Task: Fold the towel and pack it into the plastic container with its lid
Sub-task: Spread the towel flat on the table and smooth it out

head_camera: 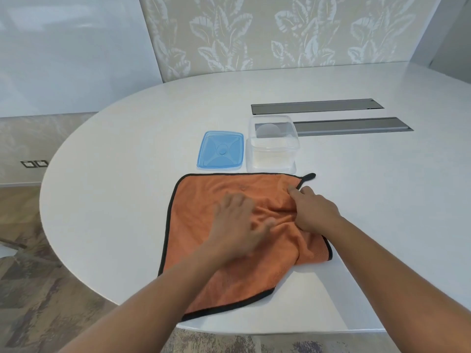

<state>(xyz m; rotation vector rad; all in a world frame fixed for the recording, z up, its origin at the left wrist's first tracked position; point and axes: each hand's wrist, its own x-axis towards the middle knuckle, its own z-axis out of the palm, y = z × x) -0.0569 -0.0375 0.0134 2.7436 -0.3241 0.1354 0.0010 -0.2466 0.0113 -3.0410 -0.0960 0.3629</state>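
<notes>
An orange towel [204,200] with a black border and a black hanging loop lies spread on the white table [127,174], rumpled in its middle and right part. My left hand [237,225] lies flat on the towel's middle, fingers apart and blurred. My right hand [313,210] rests on the towel near its far right corner, fingers bunching the cloth. Just beyond the towel stands a clear plastic container [272,143], open-topped with nothing inside. To the left of it a blue lid [220,150] lies flat on the table.
Two long grey recessed panels [316,106] [354,126] are set into the table behind and to the right of the container. The rounded table edge runs close to the towel's near corner. A patterned wall stands beyond.
</notes>
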